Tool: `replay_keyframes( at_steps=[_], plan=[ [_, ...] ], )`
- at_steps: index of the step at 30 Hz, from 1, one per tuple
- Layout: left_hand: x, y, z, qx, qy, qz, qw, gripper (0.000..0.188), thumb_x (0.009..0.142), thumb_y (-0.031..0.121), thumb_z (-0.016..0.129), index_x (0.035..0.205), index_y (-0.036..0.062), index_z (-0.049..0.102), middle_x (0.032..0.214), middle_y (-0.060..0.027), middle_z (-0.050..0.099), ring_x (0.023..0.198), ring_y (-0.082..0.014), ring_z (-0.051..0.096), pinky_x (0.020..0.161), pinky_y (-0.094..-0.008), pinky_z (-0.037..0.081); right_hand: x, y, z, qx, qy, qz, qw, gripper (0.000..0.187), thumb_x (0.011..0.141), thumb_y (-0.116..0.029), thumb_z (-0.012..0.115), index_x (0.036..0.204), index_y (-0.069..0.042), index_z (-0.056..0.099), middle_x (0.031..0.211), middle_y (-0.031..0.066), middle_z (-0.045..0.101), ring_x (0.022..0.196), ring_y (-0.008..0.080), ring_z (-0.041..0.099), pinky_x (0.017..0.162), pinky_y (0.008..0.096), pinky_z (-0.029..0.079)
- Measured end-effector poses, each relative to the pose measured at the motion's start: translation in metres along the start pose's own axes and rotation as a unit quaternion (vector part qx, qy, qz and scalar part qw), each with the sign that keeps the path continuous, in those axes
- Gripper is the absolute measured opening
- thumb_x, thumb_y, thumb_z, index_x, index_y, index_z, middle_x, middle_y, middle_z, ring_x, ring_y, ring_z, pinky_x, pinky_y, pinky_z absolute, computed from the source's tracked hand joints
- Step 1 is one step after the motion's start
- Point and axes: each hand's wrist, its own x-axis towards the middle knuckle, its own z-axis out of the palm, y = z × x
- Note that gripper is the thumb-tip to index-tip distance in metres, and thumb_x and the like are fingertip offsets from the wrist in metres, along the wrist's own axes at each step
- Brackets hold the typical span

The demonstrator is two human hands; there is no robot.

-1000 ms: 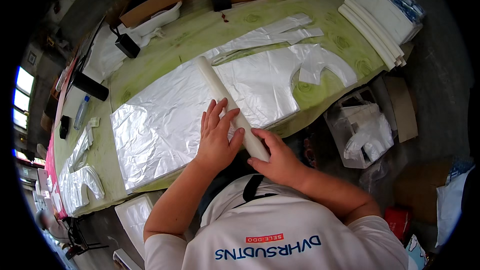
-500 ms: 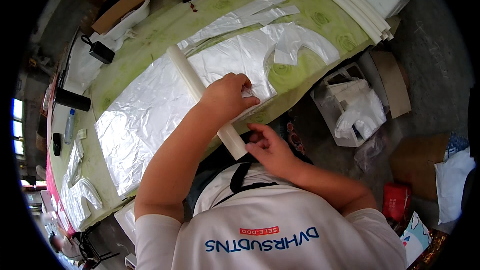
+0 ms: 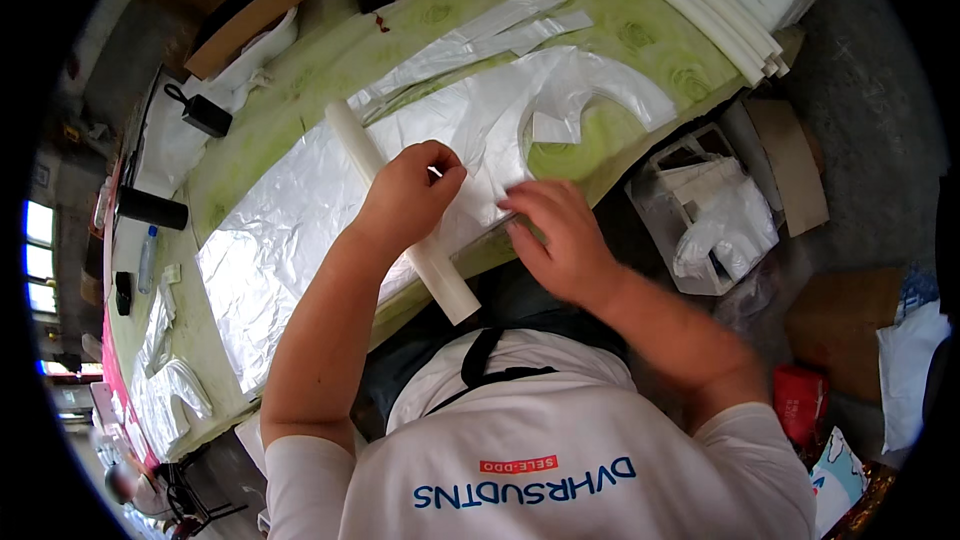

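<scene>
Plastic sheeting (image 3: pixel 300 220), shiny and clear, lies spread along the green desk (image 3: pixel 640 40) in front of us. Our left hand (image 3: pixel 405 195) presses a white roll (image 3: pixel 385 195) lying across the sheeting, fingers curled shut over it. Our right hand (image 3: pixel 555 235) lies flat on the sheet's near edge just right of the roll, fingers open.

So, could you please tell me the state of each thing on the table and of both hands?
White tube: lying across the plastic, end overhanging the table edge.
Plastic sheet: spread flat.
Left hand: closed over the tube.
Right hand: open, fingers on the sheet's near edge.
Stacked white rolls: lying at the table corner.
</scene>
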Motion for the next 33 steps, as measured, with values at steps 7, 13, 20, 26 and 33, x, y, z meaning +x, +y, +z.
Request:
replay_keyframes(
  at_steps=[7,13,20,26,33],
  plan=[
    [0.003,0.000,0.000,0.011,-0.014,-0.006,1.000,0.032,0.089,0.027,0.075,0.108,0.0027,0.068,0.103,-0.0097,0.067,0.080,-0.0184,0.064,0.075,-0.0344,0.054,0.091,0.081,0.039,-0.270,0.000,0.074,0.960,0.060,0.083,-0.015,0.068,0.142,-0.016,0.057,0.152,0.0082,0.047,0.122,0.0321,0.049,0.103,0.0457,0.039],
    [0.073,0.009,0.007,-0.111,0.146,-0.022,0.983,0.057,0.086,0.037,0.079,0.127,0.0022,0.059,0.110,-0.0111,0.065,0.087,-0.0169,0.063,0.073,-0.0333,0.053,0.084,0.081,0.029,-0.245,-0.038,-0.125,0.961,0.072,0.073,-0.011,0.073,0.140,-0.031,0.058,0.151,0.0020,0.048,0.120,0.0284,0.049,0.100,0.0440,0.041],
    [0.069,-0.013,-0.019,-0.338,0.197,-0.069,0.918,0.041,0.093,0.030,0.072,0.124,0.0064,0.061,0.105,-0.0015,0.064,0.091,-0.0148,0.060,0.077,-0.0314,0.053,0.087,0.096,0.045,-0.233,-0.005,-0.009,0.972,0.058,0.075,-0.012,0.070,0.133,-0.017,0.063,0.141,0.0082,0.056,0.117,0.0324,0.052,0.100,0.0455,0.044],
    [-0.034,-0.080,-0.091,-0.396,0.321,-0.076,0.857,0.029,0.098,0.021,0.067,0.123,0.0106,0.060,0.100,0.0028,0.061,0.090,-0.0083,0.057,0.077,-0.0293,0.050,0.087,0.106,0.043,-0.246,0.070,0.071,0.964,0.050,0.082,-0.017,0.066,0.132,-0.013,0.063,0.143,0.0121,0.054,0.119,0.0348,0.051,0.099,0.0504,0.043],
    [-0.102,-0.214,-0.106,0.009,0.431,-0.131,0.893,0.047,0.085,0.008,0.072,0.130,0.0078,0.058,0.111,-0.0040,0.063,0.098,-0.0156,0.059,0.083,-0.0325,0.049,0.088,0.112,0.051,-0.247,0.087,0.069,0.963,0.044,0.080,-0.017,0.067,0.124,-0.014,0.067,0.136,0.0096,0.059,0.120,0.0349,0.052,0.100,0.0510,0.043]
  ],
)
